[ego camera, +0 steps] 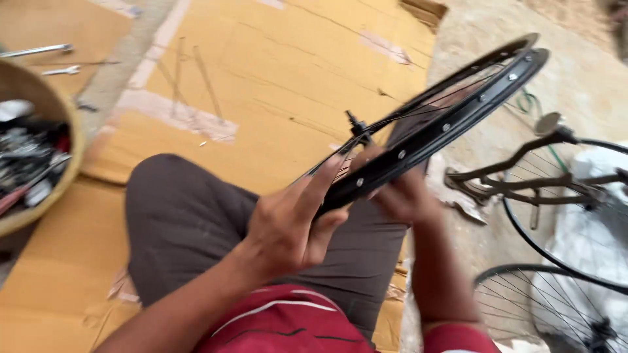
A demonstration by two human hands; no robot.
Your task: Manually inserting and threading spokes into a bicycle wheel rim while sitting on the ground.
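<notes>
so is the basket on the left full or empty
Not empty: the round basket holds a pile of dark and silvery metal parts reaching near its rim. Part of it is cut off by the frame edge.

black bike wheel rim [451,117] with thin spokes, tilting edge-on above the lap, near edge sitting low, far edge rising up-right.

One black wheel rim [445,124], two wrenches [39,50], one basket [69,131], two spoked wheels [575,216].
</notes>
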